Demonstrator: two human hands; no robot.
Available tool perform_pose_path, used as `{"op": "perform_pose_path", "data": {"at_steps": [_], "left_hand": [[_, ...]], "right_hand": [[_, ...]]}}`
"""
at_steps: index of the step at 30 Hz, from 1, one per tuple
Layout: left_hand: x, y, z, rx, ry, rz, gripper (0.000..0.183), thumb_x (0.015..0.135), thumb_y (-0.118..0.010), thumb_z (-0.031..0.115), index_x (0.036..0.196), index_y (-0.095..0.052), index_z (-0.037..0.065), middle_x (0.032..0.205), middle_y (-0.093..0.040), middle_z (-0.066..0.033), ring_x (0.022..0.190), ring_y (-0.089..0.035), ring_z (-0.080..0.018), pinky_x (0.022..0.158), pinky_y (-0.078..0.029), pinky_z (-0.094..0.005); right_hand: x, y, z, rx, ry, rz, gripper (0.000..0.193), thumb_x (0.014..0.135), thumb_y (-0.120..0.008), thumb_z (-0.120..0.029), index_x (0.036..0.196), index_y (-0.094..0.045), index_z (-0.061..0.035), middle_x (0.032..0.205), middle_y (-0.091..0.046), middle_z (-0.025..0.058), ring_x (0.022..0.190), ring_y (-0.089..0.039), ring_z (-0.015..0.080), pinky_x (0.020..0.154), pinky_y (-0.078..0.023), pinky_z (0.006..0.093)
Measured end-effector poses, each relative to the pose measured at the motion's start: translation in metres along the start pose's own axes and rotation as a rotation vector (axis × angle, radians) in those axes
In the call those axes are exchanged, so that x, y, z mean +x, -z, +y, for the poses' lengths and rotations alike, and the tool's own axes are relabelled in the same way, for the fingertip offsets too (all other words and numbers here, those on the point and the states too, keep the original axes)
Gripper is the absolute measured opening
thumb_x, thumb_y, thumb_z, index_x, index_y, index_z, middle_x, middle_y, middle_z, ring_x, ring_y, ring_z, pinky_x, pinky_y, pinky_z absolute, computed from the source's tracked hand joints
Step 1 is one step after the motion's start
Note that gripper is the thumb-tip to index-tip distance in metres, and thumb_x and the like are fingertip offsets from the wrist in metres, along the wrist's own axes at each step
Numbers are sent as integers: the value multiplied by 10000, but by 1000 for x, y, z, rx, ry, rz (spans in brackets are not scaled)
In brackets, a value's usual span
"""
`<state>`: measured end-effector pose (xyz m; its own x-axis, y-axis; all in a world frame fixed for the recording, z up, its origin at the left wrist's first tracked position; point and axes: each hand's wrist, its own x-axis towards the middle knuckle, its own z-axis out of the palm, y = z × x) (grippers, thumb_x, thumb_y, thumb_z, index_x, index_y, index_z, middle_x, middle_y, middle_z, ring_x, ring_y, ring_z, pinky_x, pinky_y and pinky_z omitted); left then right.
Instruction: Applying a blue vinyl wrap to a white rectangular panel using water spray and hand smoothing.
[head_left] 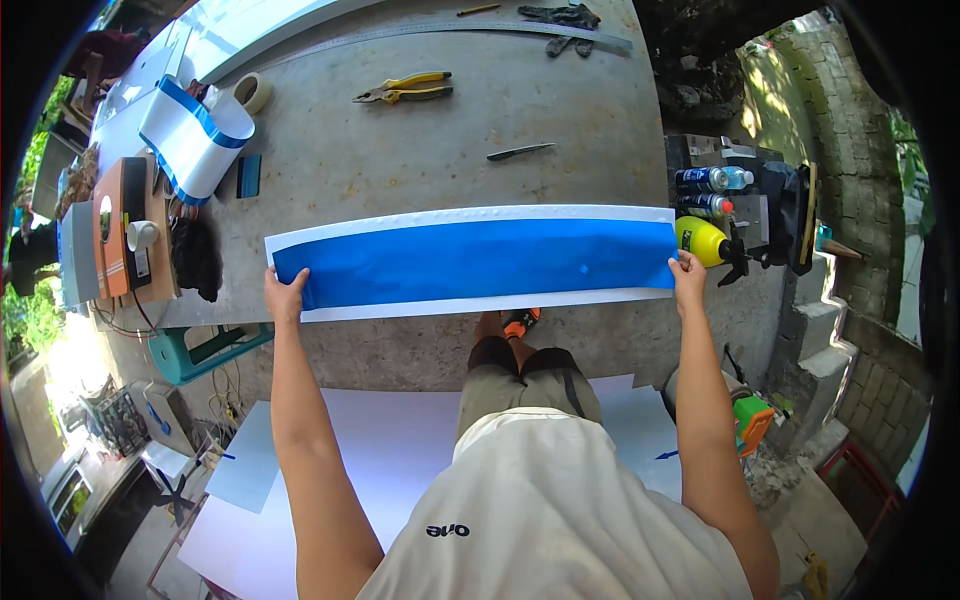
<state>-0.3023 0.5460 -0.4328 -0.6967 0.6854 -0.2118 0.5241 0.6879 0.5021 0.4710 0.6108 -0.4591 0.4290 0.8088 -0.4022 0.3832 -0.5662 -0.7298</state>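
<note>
Blue strip (485,262), long & flat w/ white borders, slight sheen, held lengthwise over near edge of metal desk (400,150); can't tell if touching. L hand (287,293): grip pinched on strip's L end, thumb on top. R hand (688,280): grip pinched on R end. Both arms reach fwd, spread wide. Beyond strip: slim pointed blade (520,152), yellow-handled pliers (405,88). Nr R end: yellow bottle (703,240), dark label, & spray cans (702,180) w/ printed labels. Pale cloth shirt (560,500) has dark lettering.
</note>
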Motion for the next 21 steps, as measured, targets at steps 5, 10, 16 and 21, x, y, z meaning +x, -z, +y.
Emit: {"op": "perform_pose_path", "data": {"at_steps": [5,10,16,21], "left_hand": [[1,-4,2,195,119,14,853,709,-863,380,1408,-415,185,1273,-597,-165,1181,-576,-328,1040,-290,-579],[-7,-4,6,423,-29,246,749,682,-881,413,1296,-484,250,1348,-354,-76,1296,-380,-294,1007,-306,-552],[-12,-5,0,542,-196,342,524,720,-864,368,1122,-533,309,1301,-340,-61,1279,-334,-290,1019,-260,-524],[-12,-7,0,569,-289,316,350,747,-837,370,1008,-614,301,1303,-356,-42,1293,-329,-269,1039,-222,-527]], "right_hand": [[-20,-26,-29,-319,236,218,241,809,-727,-20,998,-581,-52,971,-535,71,811,-569,189,762,-494,337],[-28,-31,-33,-478,366,203,242,788,-741,-16,989,-629,-91,973,-528,83,866,-560,251,817,-481,372],[-35,-37,-36,-619,360,189,180,780,-786,-112,949,-725,-123,980,-545,89,969,-551,298,878,-454,401],[-32,-26,-34,-599,337,137,185,808,-787,-197,978,-747,-135,972,-554,82,891,-565,247,816,-472,361]]}}
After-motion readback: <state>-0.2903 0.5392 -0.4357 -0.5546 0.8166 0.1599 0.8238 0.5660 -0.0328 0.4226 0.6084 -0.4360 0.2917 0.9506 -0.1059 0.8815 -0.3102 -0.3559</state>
